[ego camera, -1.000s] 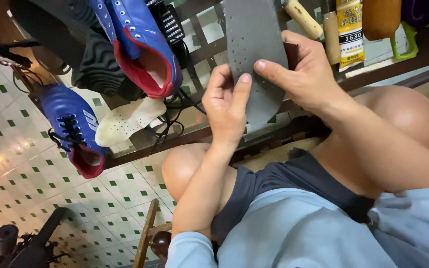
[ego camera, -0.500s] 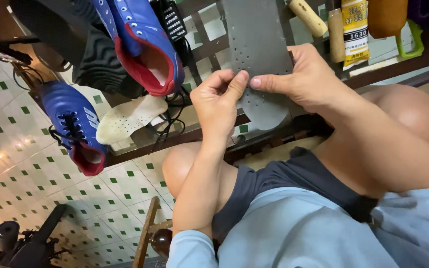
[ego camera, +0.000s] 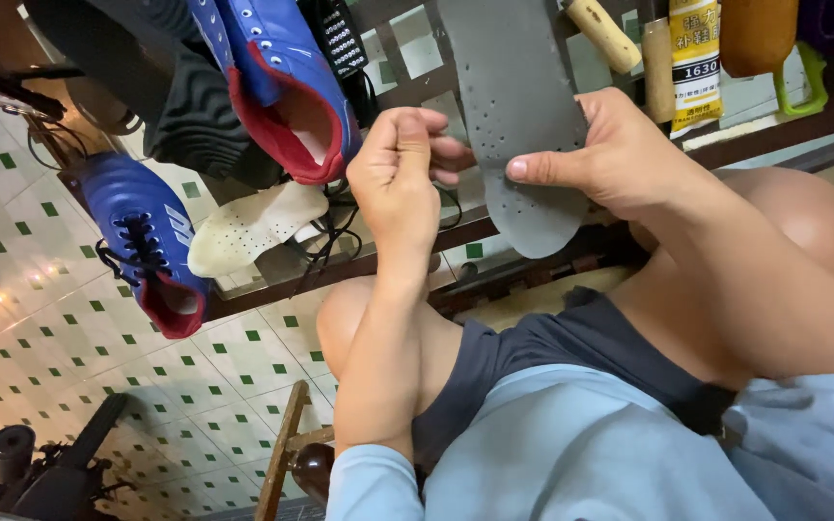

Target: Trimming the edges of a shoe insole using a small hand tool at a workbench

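Holding a grey insole out over the knees, the right hand pinches its right edge, thumb laid flat across the perforated face and the other fingers hidden behind it. The insole stands nearly upright in the view, its rounded end pointing down toward the near edge of the bench, its far end running out of the top of the picture. The left hand sits just to the left of the insole, curled almost into a fist, its fingertips bent in against the insole's left edge; whether they actually grip it or only touch it I cannot tell.

On the bench behind the hands lies a blue shoe with a red lining, open side toward the camera, with dark laces trailing below it. A second blue shoe hangs lower at the left, over the green-and-white tiled floor. Between them lies a cream perforated insole. To the far right stand a wooden tool handle, a yellow glue tube and an orange handle. Both forearms rest close to bare knees, with dark shorts and a light blue top nearest the camera.
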